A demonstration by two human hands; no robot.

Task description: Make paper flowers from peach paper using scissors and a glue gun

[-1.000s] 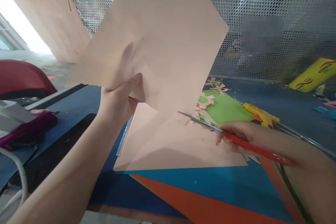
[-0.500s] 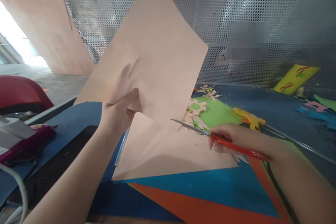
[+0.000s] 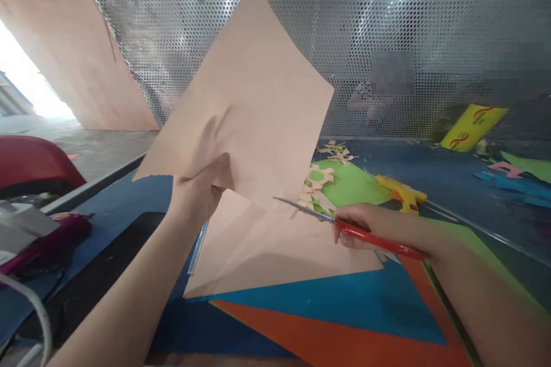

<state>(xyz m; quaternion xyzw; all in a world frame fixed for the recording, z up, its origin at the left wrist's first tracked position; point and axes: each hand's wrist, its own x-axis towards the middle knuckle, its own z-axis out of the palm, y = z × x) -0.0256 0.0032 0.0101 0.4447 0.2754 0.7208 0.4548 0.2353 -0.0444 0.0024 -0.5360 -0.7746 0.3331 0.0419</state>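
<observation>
Hands stay apart, left (image 3: 196, 192) pinching peach paper (image 3: 267, 97), right (image 3: 355, 226) closed around red-handled scissors (image 3: 374, 238).

Craft workspace, probably a workshop: a blue desk (image 3: 379, 155) backed by a perforated metal screen (image 3: 275, 57) bears coloured paper sheets (image 3: 344, 304), cut paper scraps (image 3: 321, 175), a yellow glue gun (image 3: 402, 194) and red-handled scissors (image 3: 370, 237), the last held in one hand (image 3: 357, 223).

Raised peach sheet (image 3: 262, 97) blocks 11 o'clock of view; mesh panel (image 3: 344, 28) bars far side, 12 to 2. Gap at 3, between glue gun (image 3: 408, 199) and yellow packet (image 3: 472, 127).
</observation>
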